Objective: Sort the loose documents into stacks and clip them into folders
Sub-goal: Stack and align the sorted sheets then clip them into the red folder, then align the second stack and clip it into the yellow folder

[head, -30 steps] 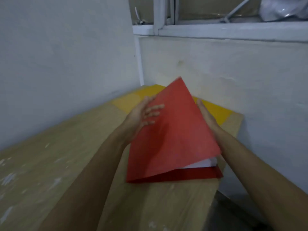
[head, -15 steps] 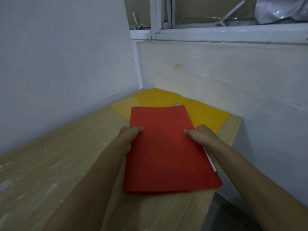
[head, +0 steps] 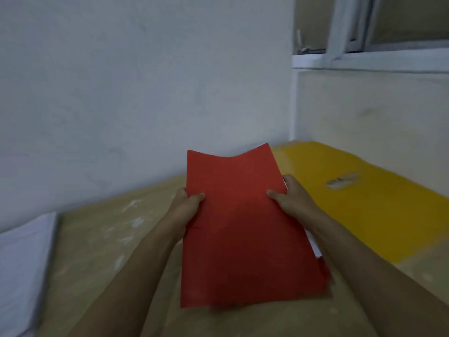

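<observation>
A closed red folder (head: 240, 229) is lifted above the wooden table, its far end bowed. My left hand (head: 187, 203) grips its left edge with the thumb on top. My right hand (head: 289, 200) grips its right edge the same way. White sheets (head: 313, 246) peek out along the folder's right side. A yellow folder (head: 374, 205) lies open on the table to the right, with a metal clip (head: 342, 182) at its middle. A stack of white papers (head: 21, 268) lies at the far left.
The wooden table (head: 116, 239) runs along a white wall on the left and meets a cream wall under a window sill (head: 369, 60) at the right. The image is motion-blurred.
The red folder's cover was closed flat, then both hands lifted the folder off the table. The view has swung left, bringing the white paper stack into sight.
</observation>
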